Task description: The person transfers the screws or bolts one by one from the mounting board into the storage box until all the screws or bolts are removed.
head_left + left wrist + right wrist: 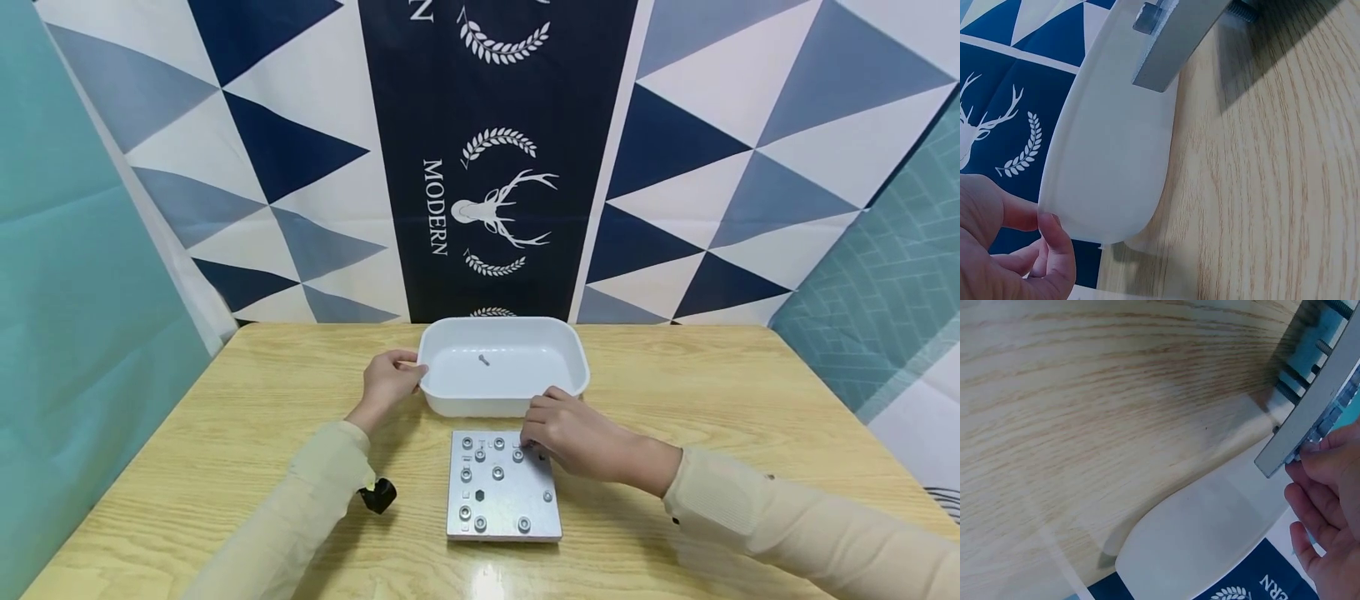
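My left hand (388,382) pinches the left rim of a white plastic basin (504,407) between thumb and fingers. One small grey screw (483,360) lies on the basin's floor. In front of it is a silver metal plate (510,500) fitted with several socket-head bolts, whose threaded shanks (1288,392) stick out underneath. At the plate's far right corner, my right hand (573,433) pinches a small bolt (1292,457) with thumb and index finger, mostly hidden by the fingertips. Its other fingers are loosely bent beside the plate edge.
The wooden table (300,525) carries both basin and plate. Behind the basin hangs a patterned cloth (495,167), and a teal cloth (90,250) covers the left side. A black wrist device (378,496) is strapped at the left sleeve.
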Demonstrator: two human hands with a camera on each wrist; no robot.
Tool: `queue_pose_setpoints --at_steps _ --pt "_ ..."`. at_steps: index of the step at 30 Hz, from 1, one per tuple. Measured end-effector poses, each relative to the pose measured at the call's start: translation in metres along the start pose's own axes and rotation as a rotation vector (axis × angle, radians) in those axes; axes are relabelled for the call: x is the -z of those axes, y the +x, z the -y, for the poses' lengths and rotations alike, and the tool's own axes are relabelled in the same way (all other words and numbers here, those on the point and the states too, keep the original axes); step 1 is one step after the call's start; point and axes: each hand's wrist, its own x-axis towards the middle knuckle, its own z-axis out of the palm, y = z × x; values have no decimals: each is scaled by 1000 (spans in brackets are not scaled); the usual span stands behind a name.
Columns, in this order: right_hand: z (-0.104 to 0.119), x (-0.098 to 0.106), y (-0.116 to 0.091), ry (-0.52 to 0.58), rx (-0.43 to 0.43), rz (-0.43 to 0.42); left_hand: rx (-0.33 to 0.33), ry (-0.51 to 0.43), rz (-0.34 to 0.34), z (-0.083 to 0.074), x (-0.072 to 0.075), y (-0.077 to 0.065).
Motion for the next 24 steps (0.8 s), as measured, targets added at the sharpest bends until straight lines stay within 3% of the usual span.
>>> queue_pose_setpoints --at_steps 16,24 --pt "-4 -1 0 5 27 9 -7 2 -4 0 -2 3" --pt "-3 -2 0 -4 47 -38 -7 15 9 0 0 1"
